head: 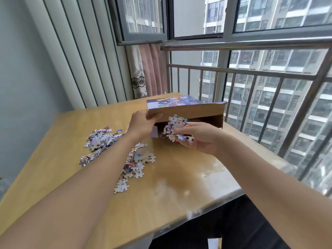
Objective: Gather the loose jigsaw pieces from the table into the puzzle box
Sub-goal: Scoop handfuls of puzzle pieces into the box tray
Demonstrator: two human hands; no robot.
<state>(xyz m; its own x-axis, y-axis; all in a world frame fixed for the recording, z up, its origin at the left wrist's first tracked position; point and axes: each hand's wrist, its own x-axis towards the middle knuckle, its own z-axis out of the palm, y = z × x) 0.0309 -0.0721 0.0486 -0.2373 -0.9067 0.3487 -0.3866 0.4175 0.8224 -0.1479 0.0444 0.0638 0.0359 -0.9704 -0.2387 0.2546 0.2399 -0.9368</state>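
The puzzle box (203, 121) lies at the far side of the wooden table (188, 177), its brown flap lid (188, 109) raised with the printed picture on top. My left hand (142, 123) grips the left end of the flap. My right hand (199, 137) holds a clump of jigsaw pieces (175, 127) right at the box's dark opening. Several loose pieces lie on the table in two heaps: one at the left (98, 141), one under my left forearm (138, 162). A small cluster of pieces (121, 186) lies nearest me.
The table stands in a corner against a metal balcony railing (251, 74) and window on the right and far side. A pink curtain (150, 69) hangs behind the box. The table's near right edge (215, 203) drops off to a dark floor.
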